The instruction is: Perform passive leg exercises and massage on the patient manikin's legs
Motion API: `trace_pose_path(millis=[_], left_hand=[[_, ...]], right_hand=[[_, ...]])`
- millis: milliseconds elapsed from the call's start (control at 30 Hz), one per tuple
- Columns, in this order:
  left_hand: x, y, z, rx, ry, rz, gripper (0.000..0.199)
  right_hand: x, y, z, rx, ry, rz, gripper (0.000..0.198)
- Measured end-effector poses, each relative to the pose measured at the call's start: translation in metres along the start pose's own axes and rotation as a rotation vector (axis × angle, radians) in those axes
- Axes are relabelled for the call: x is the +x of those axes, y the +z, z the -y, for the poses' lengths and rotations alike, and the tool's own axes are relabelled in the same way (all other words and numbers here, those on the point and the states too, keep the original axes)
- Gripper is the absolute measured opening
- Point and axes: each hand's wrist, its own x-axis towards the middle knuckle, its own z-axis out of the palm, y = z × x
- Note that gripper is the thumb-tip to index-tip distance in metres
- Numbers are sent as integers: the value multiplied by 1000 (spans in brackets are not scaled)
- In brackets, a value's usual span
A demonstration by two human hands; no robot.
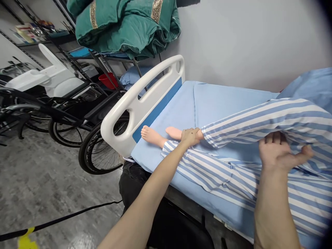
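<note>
A manikin's lower body in blue-and-white striped trousers point(207, 169) lies on the bed, with pinkish bare feet. My left hand point(191, 137) is closed around the ankle of the farther leg, just below the trouser cuff point(211, 136). That leg point(259, 117) is bent, its knee raised at the right. Beneath the knee, my right hand point(277, 152) is palm up, fingers extended under the striped cloth and thumb spread to the side. Its fingertips are in shadow, and I cannot tell how firmly they touch. The nearer leg lies flat, its foot point(153, 136) by the footboard.
The bed has a light blue sheet point(176, 107) and a white footboard point(145, 90). Wheelchairs point(101, 148) stand beyond it, near a rack with green folded bedding point(129, 31) and a red bucket point(108, 80). A black strap point(77, 212) crosses the floor.
</note>
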Motion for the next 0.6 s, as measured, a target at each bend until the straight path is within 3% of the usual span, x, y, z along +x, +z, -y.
trace_pose_path(millis=[100,233,367,533,600], left_hand=[[-5,-6,15,57,-9,-12,54],[-6,-15,36,139,-41,8,49],[-5,-28,46,156,-109,60,44],[-21,-45,47,46,-165,-24,25],[-30,-50,45,18,-162,-67,27]], right_hand=[[0,-1,-4,49,6,139,45],[2,-5,-15,71,91,93,33],[9,-15,-25,-66,129,122,29],[19,-26,-33,-248,188,28,36],[22,-30,-36,-272,198,-16,37]])
